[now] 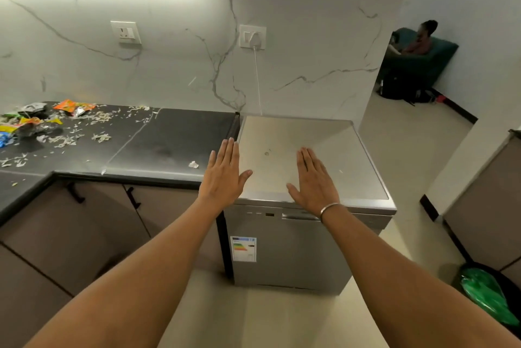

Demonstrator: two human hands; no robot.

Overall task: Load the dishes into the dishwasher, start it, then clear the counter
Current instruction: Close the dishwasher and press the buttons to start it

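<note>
A steel dishwasher [287, 252] stands with its door closed at the right end of the black counter [169, 144]. My left hand [224, 175] is held flat, fingers straight, over the counter's end and the dishwasher's left edge. My right hand [314, 181], with a bangle at the wrist, is flat too, above the dishwasher's top. Neither hand holds anything. Crumpled snack wrappers [31, 119] and scattered paper scraps [98, 137] lie at the counter's far left. No dishes are in view.
A plug and white cord [257, 80] run down the marble wall behind the dishwasher. A bin with a green bag [487, 294] stands on the floor at the right. A person sits in a green armchair [420, 57] in the far room. Cabinet doors [84, 235] are below the counter.
</note>
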